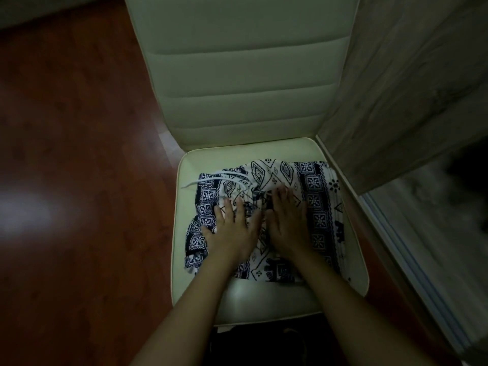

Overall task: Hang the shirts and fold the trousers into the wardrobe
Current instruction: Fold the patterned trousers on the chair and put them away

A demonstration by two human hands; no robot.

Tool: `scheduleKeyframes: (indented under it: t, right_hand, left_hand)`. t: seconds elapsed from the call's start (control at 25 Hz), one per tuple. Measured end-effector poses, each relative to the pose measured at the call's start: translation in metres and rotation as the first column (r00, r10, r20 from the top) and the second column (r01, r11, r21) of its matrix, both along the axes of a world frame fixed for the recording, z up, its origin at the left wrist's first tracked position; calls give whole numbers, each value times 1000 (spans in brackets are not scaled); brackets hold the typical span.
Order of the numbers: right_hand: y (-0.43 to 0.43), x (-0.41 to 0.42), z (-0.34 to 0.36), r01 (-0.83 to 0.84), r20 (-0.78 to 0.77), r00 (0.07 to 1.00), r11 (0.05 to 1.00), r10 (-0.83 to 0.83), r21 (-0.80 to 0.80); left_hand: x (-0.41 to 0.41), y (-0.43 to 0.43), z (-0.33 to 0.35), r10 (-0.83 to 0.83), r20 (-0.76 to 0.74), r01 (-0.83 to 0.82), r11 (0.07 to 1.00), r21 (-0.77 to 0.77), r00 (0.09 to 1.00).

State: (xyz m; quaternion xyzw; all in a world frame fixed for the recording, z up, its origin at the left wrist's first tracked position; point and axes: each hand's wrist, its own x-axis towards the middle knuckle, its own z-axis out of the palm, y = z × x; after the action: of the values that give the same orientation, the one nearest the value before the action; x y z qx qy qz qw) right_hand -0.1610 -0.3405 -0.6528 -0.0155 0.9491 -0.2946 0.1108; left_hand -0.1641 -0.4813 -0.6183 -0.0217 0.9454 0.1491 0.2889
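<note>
1. Reddish-brown wooden floor (66, 154) surrounds a cream padded chair (264, 299). On its seat lie the navy-and-white patterned fabric trousers (317, 207), gathered into a rough rectangle. The bundle reaches the seat's right edge and stops short of its front edge.
2. We have our left hand (232, 233) and right hand (287, 228) side by side on the middle of the bundle. Palms are down and fingers straight and slightly spread; neither hand grasps anything, and both press flat on the cloth.
3. We judge the step in hand to be flattening a fold. To do it well, we should sweep from the middle out toward the seat's left and right edges, pushing the wrinkles out. We should also square the ragged left side, where the cloth bunches near the seat's left edge.
4. The thin white drawstring cord (211, 178) trails loose toward the seat's back-left corner. We would tuck it in before the next fold so it cannot dangle or snag.
5. A grey wood-grain panel (396, 101) stands just beside the seat's right edge, with a pale rail (409, 260) running along the floor below it. We take these for part of the wardrobe, though we cannot tell. They crowd that side, so lifting the bundle out calls for care.
6. Something dark lies below the seat's front edge, too dim to name.
</note>
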Motion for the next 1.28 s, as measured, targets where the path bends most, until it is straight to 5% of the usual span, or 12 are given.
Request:
scheduleKeyframes:
  t: [0.08,0.16,0.32,0.44,0.52,0.64,0.76,0.88,1.0,1.16,1.28]
  right_hand:
    - [-19,12,12,-40,-80,996,996,34,-77]
    - [-33,28,12,-128,-72,990,990,124,-57]
    - [-36,40,-4,-160,78,984,987,158,21]
    - [-33,36,-3,-200,116,974,980,196,21]
    - [-31,34,-1,-210,129,970,978,206,17]
    - [-30,29,1,-218,169,962,976,214,4]
    - [-23,21,10,-194,213,954,977,210,-93]
    - [-21,1,50,131,269,963,898,-15,-421]
    - [-7,-30,92,318,356,928,734,-111,-601]
    - [34,-53,103,303,420,907,719,-17,-625]
    - [65,-66,78,312,235,945,838,-227,-447]
  left_hand:
    - [4,-20,12,185,-327,-165,982,89,927]
    - [15,-44,14,443,-436,-440,890,114,783]
    - [50,-66,6,778,81,-754,569,327,622]
    - [65,-56,10,814,235,-715,282,640,532]
    - [67,-43,19,820,238,-649,197,735,520]
    - [58,-33,27,850,127,-605,250,756,511]
    - [54,-29,35,831,-104,-568,460,683,547]
    - [58,-17,47,553,-492,-322,817,478,673]
    - [64,11,44,147,-765,-3,983,186,627]
    - [85,73,27,-212,-706,277,961,-23,676]
    - [101,98,13,-364,-431,381,923,-50,826]
